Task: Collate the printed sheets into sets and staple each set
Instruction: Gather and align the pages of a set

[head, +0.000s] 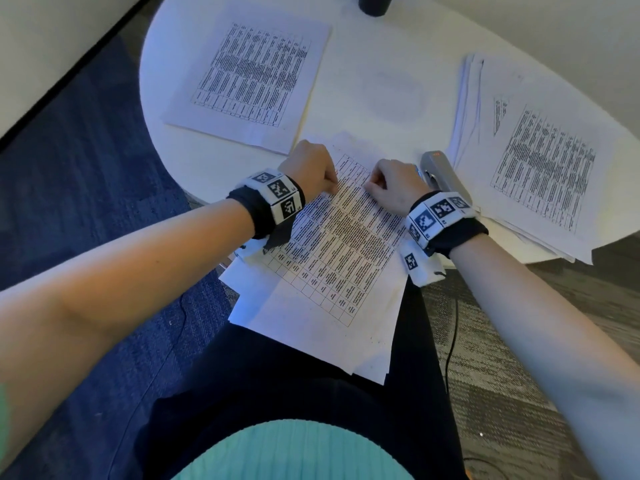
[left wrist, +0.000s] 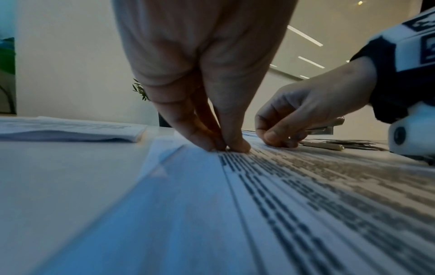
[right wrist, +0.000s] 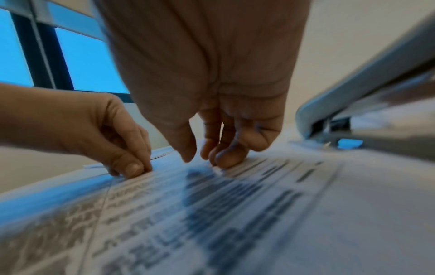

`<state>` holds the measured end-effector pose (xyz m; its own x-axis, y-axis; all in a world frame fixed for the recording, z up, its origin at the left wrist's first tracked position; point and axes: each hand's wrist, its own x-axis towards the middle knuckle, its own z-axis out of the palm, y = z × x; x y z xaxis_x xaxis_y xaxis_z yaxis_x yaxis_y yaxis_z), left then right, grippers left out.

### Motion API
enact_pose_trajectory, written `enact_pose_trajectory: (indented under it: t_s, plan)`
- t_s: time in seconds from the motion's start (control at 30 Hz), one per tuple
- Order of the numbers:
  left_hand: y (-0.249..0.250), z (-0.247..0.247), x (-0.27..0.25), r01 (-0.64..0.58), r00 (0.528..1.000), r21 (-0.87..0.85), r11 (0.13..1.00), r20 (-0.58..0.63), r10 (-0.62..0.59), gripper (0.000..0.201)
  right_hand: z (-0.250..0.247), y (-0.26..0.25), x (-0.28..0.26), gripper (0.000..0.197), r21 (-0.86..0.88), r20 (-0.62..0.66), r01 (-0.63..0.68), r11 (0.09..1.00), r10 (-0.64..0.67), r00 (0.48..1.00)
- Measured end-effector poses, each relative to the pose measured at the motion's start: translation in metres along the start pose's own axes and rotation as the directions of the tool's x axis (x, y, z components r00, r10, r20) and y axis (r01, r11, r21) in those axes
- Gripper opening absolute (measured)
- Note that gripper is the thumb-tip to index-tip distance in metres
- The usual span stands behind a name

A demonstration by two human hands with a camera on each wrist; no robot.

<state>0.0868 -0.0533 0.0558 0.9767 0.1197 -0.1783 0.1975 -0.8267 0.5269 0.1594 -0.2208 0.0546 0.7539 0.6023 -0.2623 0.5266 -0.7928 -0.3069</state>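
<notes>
sheets on white table, blue carpet

dim bluish light; wrist views blurred, wide-angle edges bent.

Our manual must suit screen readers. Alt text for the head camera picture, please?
A person's left hand pinches and right hand touches the top of a stack of white sheets printed with tables, at the near edge of a round white table. A grey stapler lies by the right hand; a pile of printed sheets lies far left, another pile at right.
</notes>
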Motion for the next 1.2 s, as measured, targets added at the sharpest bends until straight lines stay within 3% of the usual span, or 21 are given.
enact_pose_trajectory:
  t_s: [0.23,0.37,0.47,0.53,0.63,0.73,0.87,0.97,1.1,1.2]
  plan:
    - [0.007,0.007,0.008,0.029,0.999,0.110,0.994,0.028,-0.032,0.016,0.008,0.029,-0.037,0.019,-0.083,0.025,-0.022,0.996,0.024,0.999]
    - [0.006,0.011,0.003,-0.021,0.998,0.227,0.974,0.064,0.007,0.018,0.014,0.033,-0.044,0.023,-0.064,-0.008,-0.055,0.996,0.054,0.998]
    - [-0.001,0.002,-0.009,-0.022,1.000,0.259,0.965,0.016,0.019,0.019,0.012,0.032,-0.041,0.025,-0.041,-0.001,-0.008,0.999,0.007,1.000]
    - [-0.018,-0.016,-0.026,0.061,0.996,0.116,0.991,-0.072,-0.052,0.017,0.011,0.033,-0.039,0.025,-0.029,0.007,0.014,0.999,-0.013,1.000]
    - [-0.066,-0.047,-0.061,0.231,0.952,-0.041,0.972,-0.200,-0.234,0.016,0.012,0.036,-0.038,0.024,-0.022,0.005,0.014,1.000,-0.014,1.000]
    - [-0.117,-0.062,-0.103,0.456,0.888,0.064,0.887,-0.098,-0.450,0.023,0.014,0.037,-0.037,0.022,-0.036,0.018,0.025,0.999,-0.025,1.000]
    - [-0.139,-0.043,-0.131,0.571,0.804,0.179,0.802,0.078,-0.590,0.025,0.012,0.034,-0.035,0.020,-0.040,0.030,0.007,0.999,-0.006,1.000]
    - [-0.139,-0.022,-0.125,0.600,0.790,0.064,0.797,0.109,-0.604,0.022,0.011,0.033,-0.037,0.022,-0.055,0.033,-0.005,0.998,0.007,0.999]
    - [-0.147,-0.010,-0.110,0.618,0.777,-0.326,0.715,0.120,-0.618,0.017,0.007,0.031,-0.037,0.023,-0.040,0.044,-0.007,0.999,0.009,0.999]
    - [-0.143,-0.014,-0.107,0.576,0.808,-0.368,0.729,0.124,-0.576,0.020,-0.003,0.029,-0.039,0.022,-0.017,0.084,0.010,1.000,-0.009,0.996]
